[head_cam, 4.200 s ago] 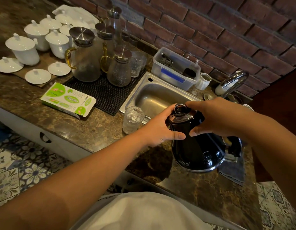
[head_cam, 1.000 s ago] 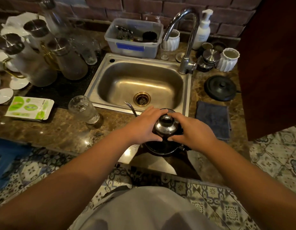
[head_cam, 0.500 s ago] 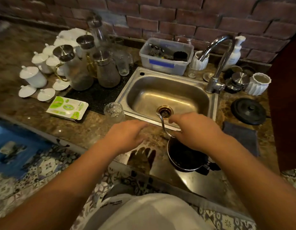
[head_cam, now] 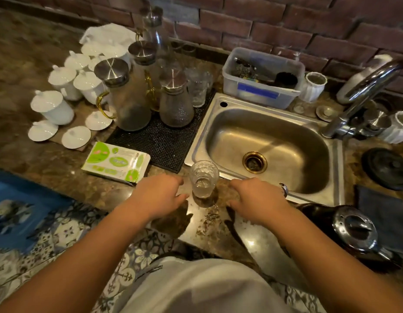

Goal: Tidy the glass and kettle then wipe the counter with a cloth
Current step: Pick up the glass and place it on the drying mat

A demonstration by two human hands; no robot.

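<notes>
glass (head_cam: 204, 178) by sink (head_cam: 336, 154) edge, between hands

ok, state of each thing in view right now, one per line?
glass: upright on the counter, between both hands, untouched
kettle: on the counter, lid on, off its base
kettle base: bare, right of the sink
sink: empty, no water running
cloth: flat on the counter, unused
left hand: open, holds nothing
right hand: open, holds nothing
</notes>
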